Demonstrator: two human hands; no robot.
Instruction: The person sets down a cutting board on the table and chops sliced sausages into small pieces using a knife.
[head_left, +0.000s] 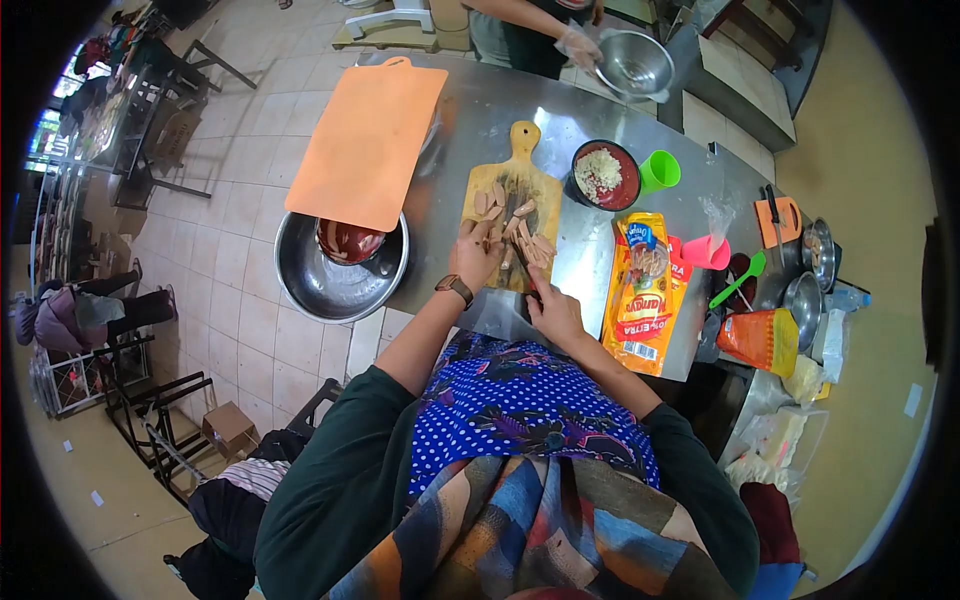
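The cut meat pieces (pixel 541 246) lie on the wooden board (pixel 524 145), some just beyond the left hand (pixel 478 253) and others between it and the right hand (pixel 558 310); the left hand has its fingers bent down onto the near pieces, though whether they pinch one I cannot tell; the right hand is clamped on a knife (pixel 527 268), its blade mostly hard to make out; both forearms reach forward and inward, the left wrist wearing a watch (pixel 454 291); the board's long axis runs away from the person, its handle at the far end, while the pieces point in mixed directions; the board rests on the metal bench (pixel 480 95); left of it an orange mat (pixel 368 140) overlaps a metal bowl (pixel 300 285); right stand a dark bowl of chopped white food (pixel 600 172), a green cup (pixel 659 172) and a yellow packet (pixel 635 320).
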